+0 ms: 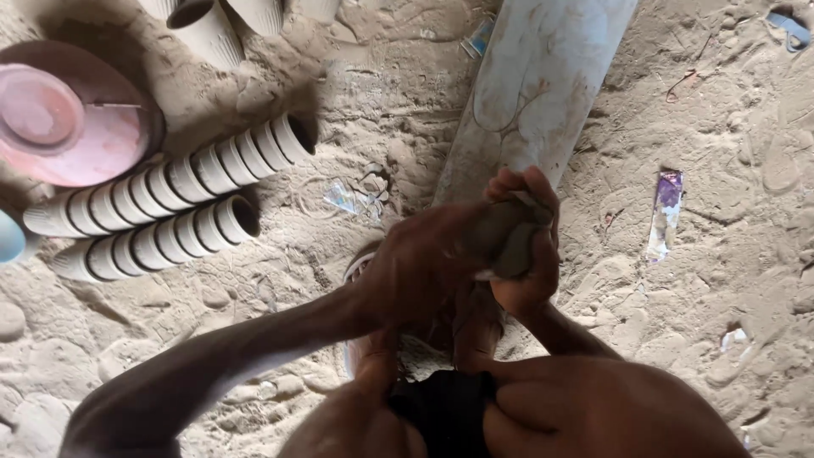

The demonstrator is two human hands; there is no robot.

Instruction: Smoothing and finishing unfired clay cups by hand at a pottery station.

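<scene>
- Far left of the fingers: a pink shallow dish (pixel 51 119) sits on the sandy ground (pixel 721 220); beside it lie two rows of nested clay cups (pixel 170 182), stacked mouth into base and laid on their sides, probably so the rows stay compact; their open mouths face up and to the right.
- Left hand (pixel 424 263): the arm reaches in from the lower left and the fingers are curled shut over the near side of a lump of grey clay (pixel 509 237), pressing it toward the other palm.
- Lump of grey clay: held between both hands above the knees, clear of the sand; its long axis appears to run steeply, upper end tilted slightly right, though the fingers hide most of it.
- Right hand (pixel 530 254): fingers wrapped closed around the lump's far side, thumb side uppermost.
- Beyond the fingertips: a pale cylindrical post (pixel 534 85) runs up and to the right.
</scene>
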